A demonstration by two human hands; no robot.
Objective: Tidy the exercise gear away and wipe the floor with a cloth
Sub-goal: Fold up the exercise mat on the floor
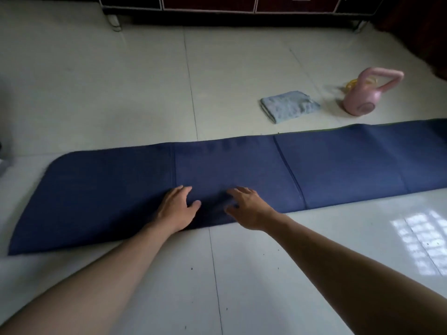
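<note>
Head view, left grip (177, 206), right grip (246, 209) on mat (338, 165), near edge

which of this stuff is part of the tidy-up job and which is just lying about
Job: blue mat, pink kettlebell, yellow item behind it (blurred, probably gear), folded cloth, tiled floor.
Just there: dark cabinet at the back.

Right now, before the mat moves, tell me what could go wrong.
1. The left hand and right hand both rest on the mat near its middle, so its long ends may drag or fold crookedly.
2. The cloth and kettlebell lie near its far edge and could be swept or knocked.
3. Dark specks on the floor may stick to the mat.
</note>
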